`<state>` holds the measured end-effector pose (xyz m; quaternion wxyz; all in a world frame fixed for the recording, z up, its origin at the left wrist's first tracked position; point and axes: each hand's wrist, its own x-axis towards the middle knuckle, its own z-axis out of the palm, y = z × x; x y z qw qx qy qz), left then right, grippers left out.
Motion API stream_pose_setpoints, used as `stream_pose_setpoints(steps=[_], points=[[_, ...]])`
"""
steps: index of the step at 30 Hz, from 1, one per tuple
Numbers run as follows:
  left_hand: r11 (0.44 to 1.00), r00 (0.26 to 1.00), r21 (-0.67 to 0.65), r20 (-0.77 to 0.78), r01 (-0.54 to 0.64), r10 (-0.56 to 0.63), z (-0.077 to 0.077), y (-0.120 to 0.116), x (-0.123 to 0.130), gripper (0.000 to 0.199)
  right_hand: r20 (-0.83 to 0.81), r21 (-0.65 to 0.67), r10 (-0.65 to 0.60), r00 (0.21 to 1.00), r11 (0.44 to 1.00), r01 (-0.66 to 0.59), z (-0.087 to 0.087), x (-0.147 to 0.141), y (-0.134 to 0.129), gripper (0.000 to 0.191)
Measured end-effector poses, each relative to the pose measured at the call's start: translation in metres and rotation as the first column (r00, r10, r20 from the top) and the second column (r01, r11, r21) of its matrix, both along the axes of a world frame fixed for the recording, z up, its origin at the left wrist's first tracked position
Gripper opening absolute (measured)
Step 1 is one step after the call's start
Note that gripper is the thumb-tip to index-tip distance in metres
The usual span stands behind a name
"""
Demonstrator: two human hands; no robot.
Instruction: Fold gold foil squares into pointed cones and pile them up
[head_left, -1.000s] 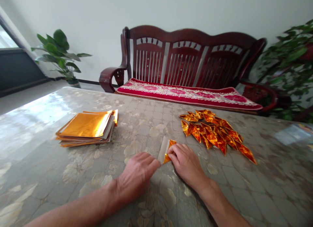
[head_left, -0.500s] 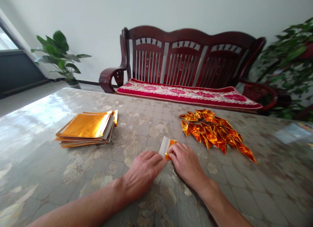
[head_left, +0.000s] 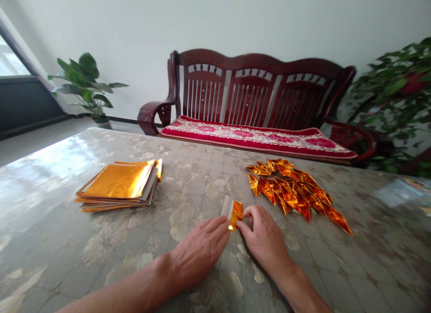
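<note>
The gold foil paper (head_left: 236, 211), its pale side showing along the left, lay between both hands, its long axis running away from the wrists. The right hand (head_left: 265, 235) met its right edge, thumb and forefinger bent, tips slightly apart; whether they pinched it was unclear. The left hand (head_left: 204, 246), fingers together and nearly straight, touched its near left corner, any hold underneath hidden. Neither was clearly nearer.

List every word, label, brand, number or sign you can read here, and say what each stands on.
No text can be read anywhere.
Foil paper stack, half-folded piece, folded foil pieces: no lettering visible.
Clear plastic at the right edge: too blurred to tell whether it bears print.
</note>
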<state>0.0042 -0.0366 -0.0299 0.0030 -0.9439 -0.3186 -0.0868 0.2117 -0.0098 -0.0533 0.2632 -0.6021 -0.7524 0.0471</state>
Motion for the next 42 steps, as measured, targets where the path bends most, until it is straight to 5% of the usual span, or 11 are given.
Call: stream_pose_setpoints(steps=[4, 17, 23, 37, 42], points=[[1.000, 1.000, -0.019, -0.021, -0.002, 0.002, 0.001, 0.001, -0.001, 0.034, 0.043, 0.073, -0.043, 0.998, 0.997, 0.040, -0.004, 0.005, 0.000, 0.043], [0.987, 0.994, -0.157, 0.102, -0.014, 0.031, 0.001, 0.005, 0.005, 0.024, 0.337, 0.080, 0.112, 0.935, 0.986, -0.147, 0.007, -0.006, -0.009, 0.034], [0.987, 0.992, -0.157, 0.111, -0.037, 0.055, 0.004, 0.004, 0.005, 0.029, 0.308, 0.099, 0.211, 0.928, 0.963, -0.252, 0.003, -0.004, -0.006, 0.036], [1.000, 0.997, -0.004, -0.067, 0.025, -0.026, 0.016, 0.009, 0.009, 0.035, 0.116, 0.153, 0.207, 0.971, 0.963, -0.223, -0.004, -0.006, 0.000, 0.031], [0.999, 0.998, -0.042, -0.053, 0.027, -0.030, 0.021, 0.020, 0.012, 0.039, 0.086, 0.140, 0.238, 0.967, 0.959, -0.248, -0.002, -0.006, -0.002, 0.038]])
